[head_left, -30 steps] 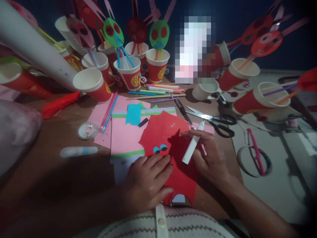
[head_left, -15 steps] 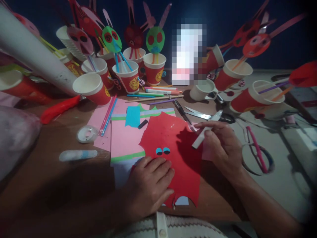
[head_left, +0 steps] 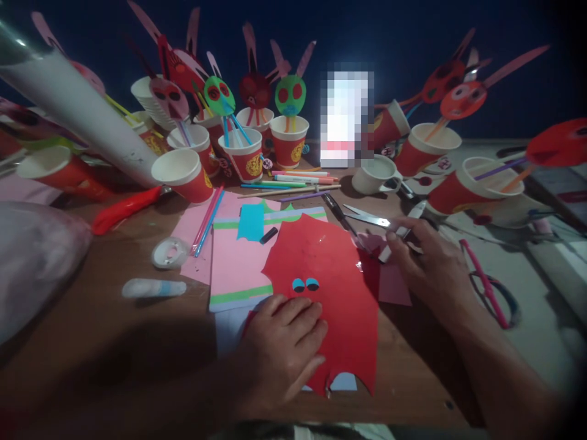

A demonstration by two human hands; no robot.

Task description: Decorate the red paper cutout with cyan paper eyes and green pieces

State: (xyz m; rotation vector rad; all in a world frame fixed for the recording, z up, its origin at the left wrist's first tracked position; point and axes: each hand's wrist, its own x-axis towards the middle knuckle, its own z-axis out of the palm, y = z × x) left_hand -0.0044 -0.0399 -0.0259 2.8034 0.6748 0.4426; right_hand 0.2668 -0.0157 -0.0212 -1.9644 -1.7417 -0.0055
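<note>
Two blue-and-black paper eyes (head_left: 312, 285) sit on the red paper cut-out (head_left: 346, 330), which lies on the brown tabletop (head_left: 403, 360) in front of the person, partly over a green-striped pink sheet (head_left: 241, 260). The left hand (head_left: 291, 336) rests flat across the cut-out just below the eyes, fingers extended and gripping nothing visible. The right hand (head_left: 426, 263), right of the cut-out, pinches a slim white pen-like tool (head_left: 384, 253) and covers the handles of the scissors (head_left: 373, 219); whether it touches them I cannot tell. Left of the scissors lies a black pen (head_left: 338, 211). A blue paper piece (head_left: 251, 222) and a small black cap (head_left: 269, 235) lie on the pink sheet. Farther left are a tape roll (head_left: 170, 252) and a capped translucent tube (head_left: 153, 288). Behind stand red paper cups (head_left: 290, 146) and a white mug (head_left: 376, 177).
</note>
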